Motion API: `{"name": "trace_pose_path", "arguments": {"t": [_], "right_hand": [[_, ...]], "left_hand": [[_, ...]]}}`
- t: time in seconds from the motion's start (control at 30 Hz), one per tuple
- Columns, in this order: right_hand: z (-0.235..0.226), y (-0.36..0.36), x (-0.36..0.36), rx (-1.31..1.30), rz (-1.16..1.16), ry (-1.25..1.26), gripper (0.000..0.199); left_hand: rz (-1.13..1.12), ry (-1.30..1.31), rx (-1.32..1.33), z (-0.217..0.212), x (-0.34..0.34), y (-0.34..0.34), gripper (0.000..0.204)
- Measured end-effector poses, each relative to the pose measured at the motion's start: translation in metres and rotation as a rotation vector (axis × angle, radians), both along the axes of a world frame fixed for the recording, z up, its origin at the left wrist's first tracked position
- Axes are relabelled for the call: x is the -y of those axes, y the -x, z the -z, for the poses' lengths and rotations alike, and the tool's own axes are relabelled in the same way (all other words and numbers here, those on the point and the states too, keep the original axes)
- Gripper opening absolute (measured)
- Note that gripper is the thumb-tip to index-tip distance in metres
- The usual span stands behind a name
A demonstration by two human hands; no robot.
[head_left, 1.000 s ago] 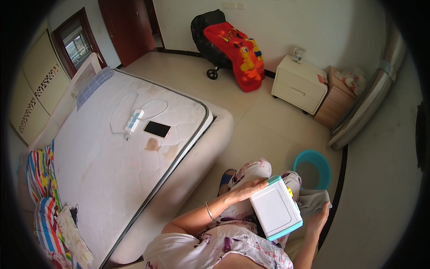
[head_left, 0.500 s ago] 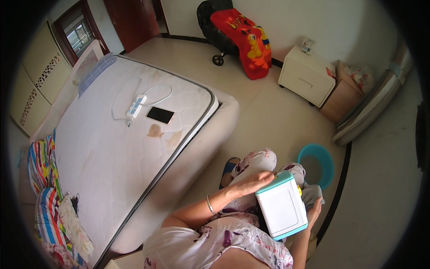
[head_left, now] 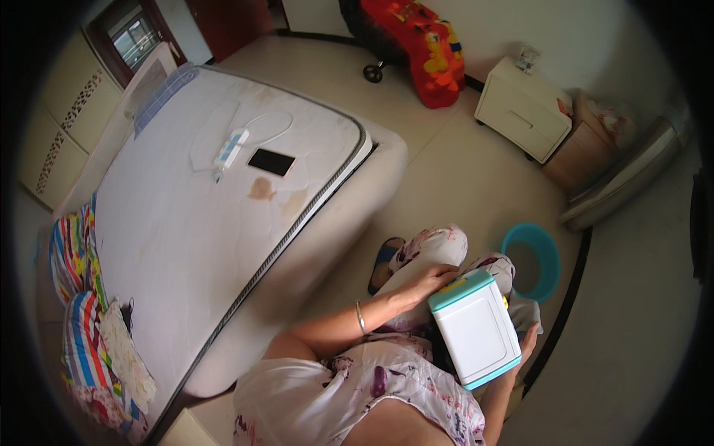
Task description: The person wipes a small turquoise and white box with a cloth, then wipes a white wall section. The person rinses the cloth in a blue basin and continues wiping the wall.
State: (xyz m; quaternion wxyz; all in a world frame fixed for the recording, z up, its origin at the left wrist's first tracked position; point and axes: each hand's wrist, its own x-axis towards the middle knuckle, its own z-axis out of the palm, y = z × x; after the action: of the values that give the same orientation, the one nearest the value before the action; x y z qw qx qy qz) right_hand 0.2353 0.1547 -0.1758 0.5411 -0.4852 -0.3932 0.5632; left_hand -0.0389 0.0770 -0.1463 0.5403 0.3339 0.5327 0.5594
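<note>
The box (head_left: 480, 334), white with teal ends, is located at the lower right of the frame, tilted, over the patterned trousers (head_left: 425, 249). The left hand (head_left: 433, 282) is positioned at the upper left corner of the box, fingers bent near the teal end; whether they clamp it cannot be told. A bracelet (head_left: 361, 318) encircles the left wrist. The right hand (head_left: 529, 343) is positioned along the right side of the box, fingertips at a grey cloth (head_left: 526, 314); its grip is partly hidden and cannot be told. A blue bucket (head_left: 550, 260) stands at the right of the frame, near the cloth. On the mattress (head_left: 186, 260), left of frame, a phone (head_left: 271, 162) lies near a power strip (head_left: 232, 147)
</note>
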Motion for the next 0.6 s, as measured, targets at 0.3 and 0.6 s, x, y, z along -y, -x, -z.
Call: {"name": "trace_pose_path", "arguments": {"t": [0.3,0.6], "right_hand": [[0.000,-0.013,-0.001,-0.405,-0.231,0.159,0.060],[0.021,-0.016,-0.006,-0.342,-0.219,0.128,0.060]], "left_hand": [[0.368,-0.041,0.111,-0.020,0.010,-0.002,0.071],[0.559,0.017,0.043,-0.037,0.011,0.019,0.106]]}}
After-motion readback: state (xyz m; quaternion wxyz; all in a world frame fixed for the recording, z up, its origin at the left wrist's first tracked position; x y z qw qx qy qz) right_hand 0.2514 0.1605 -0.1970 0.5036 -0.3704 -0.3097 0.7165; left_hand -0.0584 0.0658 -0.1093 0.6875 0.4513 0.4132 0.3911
